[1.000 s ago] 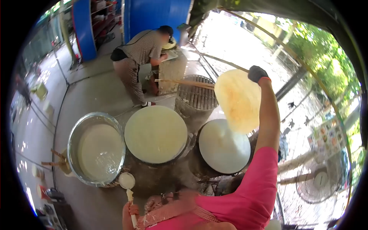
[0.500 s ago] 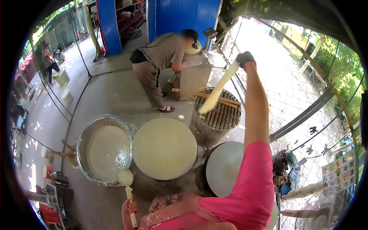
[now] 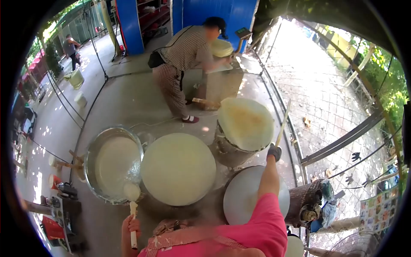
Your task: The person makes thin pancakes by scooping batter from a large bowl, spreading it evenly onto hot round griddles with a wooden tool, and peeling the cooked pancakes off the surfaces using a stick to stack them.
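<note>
My left hand (image 3: 130, 224) is wrapped round the handle of a ladle (image 3: 132, 192), whose bowl is at the near edge of a metal basin (image 3: 87, 171) of pale batter (image 3: 115, 160). My right hand (image 3: 275, 152), in a dark glove, grips a long thin stick (image 3: 284, 124) pointing up and away. Beside it, a round browned flatbread (image 3: 246, 122) lies over the slatted top of a drum (image 3: 231, 155). Pale batter covers the middle round griddle (image 3: 178, 169). Below my right forearm is a grey griddle (image 3: 244, 197) with a bare surface.
A person (image 3: 184, 51) in checked clothes bends over a block-like stand (image 3: 222, 83) behind the drum. Another person (image 3: 70, 49) walks at the far left. A wire fence (image 3: 329, 141) runs along the right, with a fan (image 3: 355, 245) near the bottom right.
The flatbread has gone from hanging off the stick to lying on the drum. My right hand has come down and nearer. The ladle has shifted slightly left and up, onto the basin's edge.
</note>
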The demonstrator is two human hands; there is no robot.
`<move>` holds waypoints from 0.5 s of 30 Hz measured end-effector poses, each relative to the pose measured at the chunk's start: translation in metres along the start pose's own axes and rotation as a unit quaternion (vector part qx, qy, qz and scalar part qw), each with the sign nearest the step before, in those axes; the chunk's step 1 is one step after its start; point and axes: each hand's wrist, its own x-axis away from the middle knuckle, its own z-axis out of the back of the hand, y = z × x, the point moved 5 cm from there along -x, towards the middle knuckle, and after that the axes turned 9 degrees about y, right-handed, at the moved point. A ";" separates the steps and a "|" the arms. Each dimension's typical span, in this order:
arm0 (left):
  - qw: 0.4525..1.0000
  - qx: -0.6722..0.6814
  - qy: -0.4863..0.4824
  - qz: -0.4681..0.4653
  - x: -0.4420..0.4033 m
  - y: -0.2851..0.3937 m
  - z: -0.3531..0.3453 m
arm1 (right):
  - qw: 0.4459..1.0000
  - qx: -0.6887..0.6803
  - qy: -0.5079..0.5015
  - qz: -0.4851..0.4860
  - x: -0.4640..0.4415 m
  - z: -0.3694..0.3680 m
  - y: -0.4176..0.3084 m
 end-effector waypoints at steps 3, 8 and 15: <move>1.000 -0.022 -0.016 -0.016 0.001 0.009 -0.003 | 0.997 -0.059 -0.016 0.049 0.030 0.029 -0.018; 0.989 -0.044 -0.058 -0.130 0.003 0.051 0.007 | 0.909 -0.028 -0.005 0.416 0.127 0.017 -0.091; 0.936 -0.217 -0.124 -0.249 0.028 0.190 0.019 | 0.736 -0.031 -0.470 0.487 0.391 -0.019 -0.199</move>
